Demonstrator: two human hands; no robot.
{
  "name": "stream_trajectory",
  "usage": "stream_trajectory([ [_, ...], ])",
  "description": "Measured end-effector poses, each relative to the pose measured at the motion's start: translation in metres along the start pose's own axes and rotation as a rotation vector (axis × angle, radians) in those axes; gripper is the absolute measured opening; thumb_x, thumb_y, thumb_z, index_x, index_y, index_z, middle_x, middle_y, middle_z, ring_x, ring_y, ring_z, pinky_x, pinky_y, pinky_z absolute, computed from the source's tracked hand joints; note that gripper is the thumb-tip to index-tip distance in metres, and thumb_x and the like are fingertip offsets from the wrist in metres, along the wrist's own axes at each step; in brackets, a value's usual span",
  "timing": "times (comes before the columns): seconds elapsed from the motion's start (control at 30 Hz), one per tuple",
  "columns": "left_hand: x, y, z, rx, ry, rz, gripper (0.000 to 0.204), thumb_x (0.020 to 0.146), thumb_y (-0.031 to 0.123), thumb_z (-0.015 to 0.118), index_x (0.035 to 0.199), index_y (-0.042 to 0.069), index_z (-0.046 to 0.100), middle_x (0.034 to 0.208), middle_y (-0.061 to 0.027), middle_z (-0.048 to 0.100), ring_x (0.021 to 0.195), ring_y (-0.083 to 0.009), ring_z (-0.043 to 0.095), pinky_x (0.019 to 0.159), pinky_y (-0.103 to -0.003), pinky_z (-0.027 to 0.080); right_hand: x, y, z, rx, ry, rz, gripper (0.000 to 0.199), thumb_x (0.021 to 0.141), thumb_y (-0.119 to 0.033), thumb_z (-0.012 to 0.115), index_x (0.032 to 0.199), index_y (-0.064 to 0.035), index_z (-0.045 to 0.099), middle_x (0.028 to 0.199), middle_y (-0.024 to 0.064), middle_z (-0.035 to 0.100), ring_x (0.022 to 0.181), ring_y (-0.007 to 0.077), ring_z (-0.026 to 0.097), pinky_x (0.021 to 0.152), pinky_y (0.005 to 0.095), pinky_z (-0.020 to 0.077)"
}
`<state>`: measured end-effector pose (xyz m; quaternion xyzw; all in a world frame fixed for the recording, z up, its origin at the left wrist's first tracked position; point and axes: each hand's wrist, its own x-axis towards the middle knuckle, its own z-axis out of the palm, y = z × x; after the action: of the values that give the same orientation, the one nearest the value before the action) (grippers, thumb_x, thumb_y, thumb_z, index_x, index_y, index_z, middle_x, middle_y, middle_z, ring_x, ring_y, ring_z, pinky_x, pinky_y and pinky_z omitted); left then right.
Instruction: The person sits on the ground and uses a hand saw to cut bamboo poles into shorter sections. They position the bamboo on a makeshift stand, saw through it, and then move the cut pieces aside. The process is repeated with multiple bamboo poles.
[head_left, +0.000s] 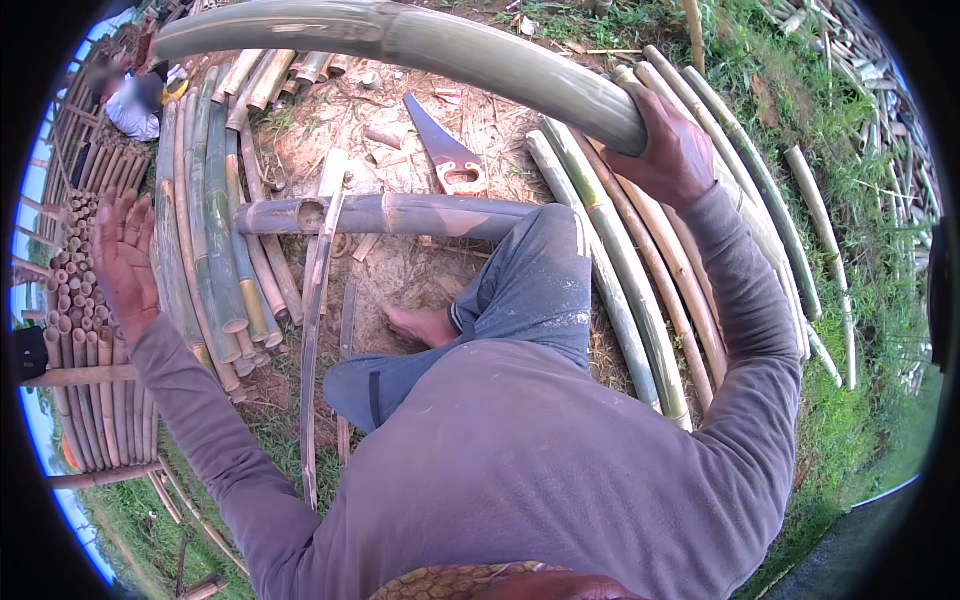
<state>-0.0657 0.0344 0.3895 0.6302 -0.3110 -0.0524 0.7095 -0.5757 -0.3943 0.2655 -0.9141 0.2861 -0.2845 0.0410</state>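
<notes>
My right hand [672, 150] grips the near end of a long thick green bamboo pole [420, 38] that arcs across the top of the view. My left hand [125, 255] is raised at the left, palm open, fingers spread, holding nothing, above a row of bamboo poles [215, 230]. A notched bamboo piece [400, 213] lies across the dirt in front of my bent knee [535, 270]. A thin split strip [315, 330] leans over it. My bare foot [420, 325] rests on the ground.
A hand saw [447, 150] with a reddish handle lies on the dirt beyond the notched piece. Long poles [640, 300] lie at my right on grass. Stacked cut bamboo tubes [80, 330] stand at left. Another person [135, 100] crouches far left.
</notes>
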Motion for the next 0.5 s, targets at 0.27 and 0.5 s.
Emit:
stream_trajectory([
  [0.27, -0.258, -0.275, -0.013, 0.590, 0.109, -0.594, 0.051, 0.096, -0.006, 0.049, 0.145, 0.004, 0.058, 0.131, -0.0214, 0.069, 0.103, -0.0217, 0.073, 0.081, -0.032, 0.061, -0.260, 0.126, 0.048, -0.252, -0.471, 0.835, 0.092, 0.071, -0.043, 0.087, 0.151, -0.0130, 0.051, 0.134, 0.0199, 0.069, 0.119, 0.0385, 0.071, 0.100, 0.0512, 0.0574],
  [0.5, -0.341, -0.307, -0.072, 1.019, -0.162, -0.384, 0.049, 0.088, 0.000, 0.069, 0.136, 0.004, 0.064, 0.130, -0.0204, 0.070, 0.112, -0.0358, 0.071, 0.102, -0.045, 0.055, -0.324, 0.179, 0.046, -0.521, -0.513, 0.894, 0.096, 0.080, -0.042, 0.088, 0.162, -0.0248, 0.040, 0.151, 0.0097, 0.057, 0.141, 0.0299, 0.054, 0.115, 0.0546, 0.0425],
])
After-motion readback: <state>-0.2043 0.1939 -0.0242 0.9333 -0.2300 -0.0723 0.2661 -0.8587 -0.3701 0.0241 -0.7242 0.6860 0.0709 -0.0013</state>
